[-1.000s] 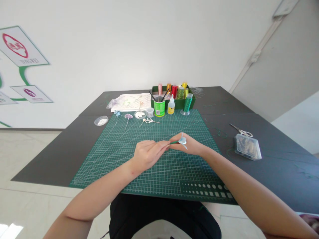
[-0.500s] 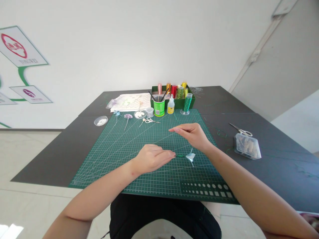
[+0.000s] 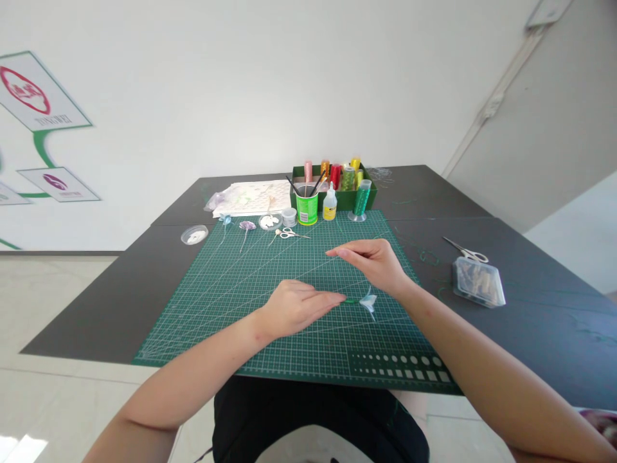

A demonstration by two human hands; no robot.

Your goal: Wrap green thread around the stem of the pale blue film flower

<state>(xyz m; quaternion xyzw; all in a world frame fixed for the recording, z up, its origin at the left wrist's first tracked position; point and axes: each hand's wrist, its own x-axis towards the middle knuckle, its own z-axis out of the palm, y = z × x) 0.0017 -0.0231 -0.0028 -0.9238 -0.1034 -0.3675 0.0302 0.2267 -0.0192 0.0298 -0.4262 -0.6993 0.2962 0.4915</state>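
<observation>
A pale blue artificial flower (image 3: 368, 303) with a green-wrapped stem lies sideways above the cutting mat. My left hand (image 3: 301, 307) is closed on the stem, its fingertips pinching it a short way behind the petals. Higher up and to the right, my right hand (image 3: 370, 258) is closed in a pinch, its fingertips pointing left and apart from the flower. Whatever those fingers hold is too fine to make out. Below both hands is the green gridded cutting mat (image 3: 231, 302).
Along the mat's far edge stand a green can (image 3: 307, 209) of brushes, a glue bottle (image 3: 330, 204), a green thread spool (image 3: 361, 199) and a box (image 3: 373, 193) of spools. Small scissors (image 3: 292, 233) lie nearby. At right are larger scissors (image 3: 470, 253) and a clear plastic box (image 3: 479, 283).
The flower has turned slightly between my left fingers, and those fingertips have slid a little to the right. My right hand has barely moved.
</observation>
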